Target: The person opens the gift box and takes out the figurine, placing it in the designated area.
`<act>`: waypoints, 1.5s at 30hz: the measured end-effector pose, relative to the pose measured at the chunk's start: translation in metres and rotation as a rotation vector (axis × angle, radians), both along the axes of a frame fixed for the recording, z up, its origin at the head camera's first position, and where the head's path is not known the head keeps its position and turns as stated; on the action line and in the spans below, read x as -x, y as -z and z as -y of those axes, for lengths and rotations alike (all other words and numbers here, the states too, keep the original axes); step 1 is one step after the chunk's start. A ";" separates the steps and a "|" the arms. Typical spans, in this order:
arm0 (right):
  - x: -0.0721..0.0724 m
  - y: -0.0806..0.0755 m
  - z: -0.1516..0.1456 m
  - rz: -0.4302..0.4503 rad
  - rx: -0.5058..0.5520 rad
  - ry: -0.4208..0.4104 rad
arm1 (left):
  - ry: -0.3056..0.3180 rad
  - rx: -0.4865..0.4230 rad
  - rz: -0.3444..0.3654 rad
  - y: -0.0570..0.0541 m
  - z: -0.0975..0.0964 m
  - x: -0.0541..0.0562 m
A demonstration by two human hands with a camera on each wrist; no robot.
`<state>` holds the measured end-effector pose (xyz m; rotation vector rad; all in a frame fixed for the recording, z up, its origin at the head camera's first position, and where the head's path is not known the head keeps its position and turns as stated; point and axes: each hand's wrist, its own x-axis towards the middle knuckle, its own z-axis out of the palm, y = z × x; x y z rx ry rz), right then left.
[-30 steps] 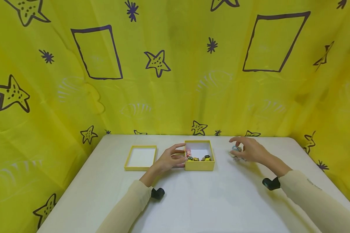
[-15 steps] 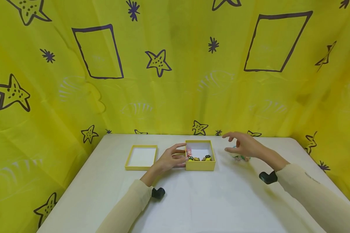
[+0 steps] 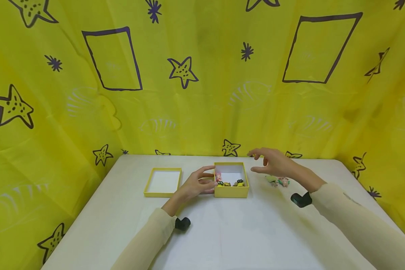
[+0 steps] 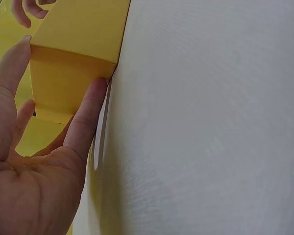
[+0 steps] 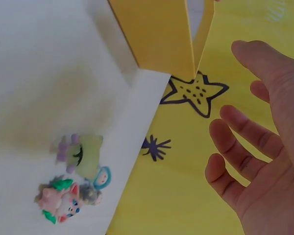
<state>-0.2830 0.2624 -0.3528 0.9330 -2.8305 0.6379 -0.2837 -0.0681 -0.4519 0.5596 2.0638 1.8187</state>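
An uncovered yellow box (image 3: 231,192) stands on the table with a pink figurine (image 3: 218,177) and several yellow-and-black figurines (image 3: 239,183) inside. My left hand (image 3: 194,185) rests against its left side; in the left wrist view extended fingers touch the box wall (image 4: 71,83). My right hand (image 3: 276,163) hovers right of the box, fingers loosely bent and apart, nothing visible between them. Below it, on the table, lie a pale green figurine (image 5: 90,155) with a blue ring-shaped part and a pink-and-white animal figurine (image 5: 63,200). A small grey piece (image 5: 90,195) touches them.
A shallow yellow-rimmed lid (image 3: 163,182) lies left of the box, white inside up. Behind the white table (image 3: 202,232) hangs a yellow curtain (image 3: 202,112) with drawn starfish, which also runs along both sides.
My right hand has moved left and up, from over the loose figurines toward the box, leaving those figurines more in sight. The left hand and box stay in place.
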 end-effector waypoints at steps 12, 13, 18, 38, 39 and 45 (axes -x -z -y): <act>0.005 -0.003 0.026 0.017 0.006 -0.068 | -0.007 0.011 0.002 -0.002 0.000 -0.002; 0.006 -0.003 0.029 0.020 0.006 -0.068 | -0.008 0.010 0.005 -0.002 0.000 -0.001; 0.009 -0.003 0.040 0.032 0.018 -0.093 | -0.010 0.005 0.024 -0.002 0.000 0.000; 0.016 0.011 0.068 0.143 0.050 -0.125 | -0.005 -0.026 0.069 -0.003 0.000 0.000; 0.016 0.011 0.069 0.140 0.052 -0.128 | -0.007 -0.023 0.066 -0.003 0.000 0.000; 0.018 0.016 0.077 0.167 0.055 -0.135 | -0.005 -0.034 0.056 -0.002 0.000 0.000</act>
